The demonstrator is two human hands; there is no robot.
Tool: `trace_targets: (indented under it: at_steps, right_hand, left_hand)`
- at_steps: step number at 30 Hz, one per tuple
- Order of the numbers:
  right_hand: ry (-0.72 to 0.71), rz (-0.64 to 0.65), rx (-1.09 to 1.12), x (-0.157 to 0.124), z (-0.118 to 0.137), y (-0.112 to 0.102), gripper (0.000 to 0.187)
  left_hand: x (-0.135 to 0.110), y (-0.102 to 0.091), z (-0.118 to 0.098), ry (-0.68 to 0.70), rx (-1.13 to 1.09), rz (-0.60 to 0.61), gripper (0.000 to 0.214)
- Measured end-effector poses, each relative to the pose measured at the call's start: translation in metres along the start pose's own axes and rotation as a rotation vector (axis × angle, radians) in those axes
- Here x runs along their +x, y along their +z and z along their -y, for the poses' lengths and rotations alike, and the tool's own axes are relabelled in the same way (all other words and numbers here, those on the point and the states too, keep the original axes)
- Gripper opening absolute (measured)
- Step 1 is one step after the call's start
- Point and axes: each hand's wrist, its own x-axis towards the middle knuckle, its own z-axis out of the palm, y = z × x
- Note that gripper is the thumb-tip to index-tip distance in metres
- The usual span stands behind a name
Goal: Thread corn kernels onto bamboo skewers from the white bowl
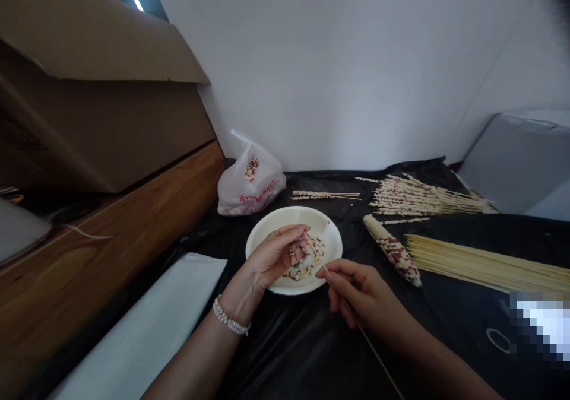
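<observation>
A white plate [267, 228] with loose white and red corn kernels [307, 263] sits on a black plastic sheet. My right hand [356, 293] pinches a thin bamboo skewer [374, 349] whose tip reaches over the plate. My left hand [278, 254] hovers above the plate with its fingers pinched at the skewer's tip, apparently on a kernel too small to make out. A beaded bracelet [229, 318] circles my left wrist.
A corn cob [394, 251] lies right of the plate beside a bundle of bare skewers [481, 266]. Kernel-threaded skewers [418, 198] lie behind, and a white plastic bag [249, 186] stands by the wall. Cardboard boxes [102, 91] and a wooden ledge [111, 245] are at the left.
</observation>
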Motion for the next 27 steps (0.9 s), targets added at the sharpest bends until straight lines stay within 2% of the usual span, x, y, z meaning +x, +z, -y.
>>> trace_targets:
  at_steps: [5, 7, 11, 21, 27]
  right_hand:
    - [0.073, 0.152, -0.02, -0.001, -0.002, -0.004, 0.036]
    - [0.083, 0.161, -0.041, -0.001, -0.004, -0.004, 0.036]
    - [0.031, 0.093, -0.057, 0.0, -0.006, -0.001, 0.034]
    - [-0.052, -0.033, -0.069, -0.001, 0.002, -0.003, 0.034]
    - [-0.006, 0.018, -0.075, 0.001, 0.0, -0.006, 0.036]
  left_hand:
    - [0.0, -0.005, -0.017, 0.166, -0.176, -0.161, 0.008]
    - [0.001, -0.007, -0.019, 0.184, -0.221, -0.19, 0.006]
    - [0.002, -0.004, -0.011, 0.12, -0.167, -0.13, 0.009]
    - [-0.009, 0.017, 0.013, 0.017, 0.235, -0.051, 0.022]
    - [-0.005, 0.014, 0.01, 0.091, 0.164, -0.085, 0.024]
